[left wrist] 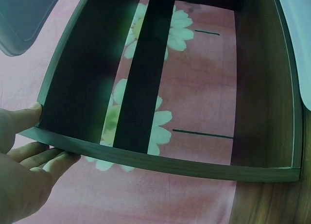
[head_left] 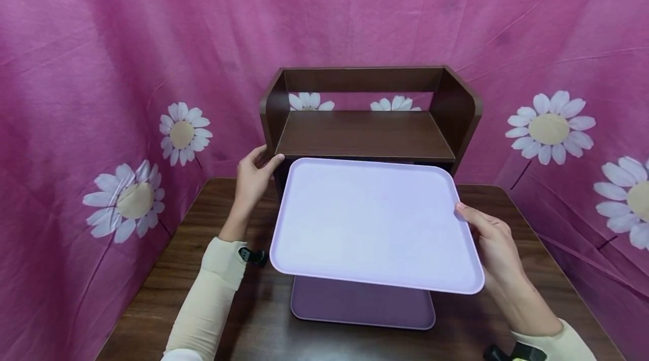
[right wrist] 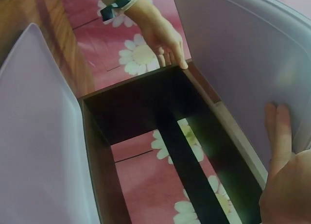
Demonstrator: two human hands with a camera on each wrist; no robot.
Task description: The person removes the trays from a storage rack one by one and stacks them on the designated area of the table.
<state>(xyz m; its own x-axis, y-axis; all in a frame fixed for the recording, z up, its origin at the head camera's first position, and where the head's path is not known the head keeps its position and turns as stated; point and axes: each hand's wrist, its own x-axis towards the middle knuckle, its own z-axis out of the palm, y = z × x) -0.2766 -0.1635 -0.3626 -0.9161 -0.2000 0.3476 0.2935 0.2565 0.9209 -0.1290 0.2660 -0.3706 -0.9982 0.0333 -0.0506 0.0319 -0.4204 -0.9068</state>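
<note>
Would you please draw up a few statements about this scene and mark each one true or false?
1. The right hand holds the upper tray. True.
2. The left hand hangs free. False: the left hand grips the shelf.
3. The lower tray lies on the table. True.
4. The curtain is plain green. False: the curtain is pink with white flowers.

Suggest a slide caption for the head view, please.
Left grip on a brown shelf, right grip holding a lilac tray above a darker tray on the wooden table.
</note>
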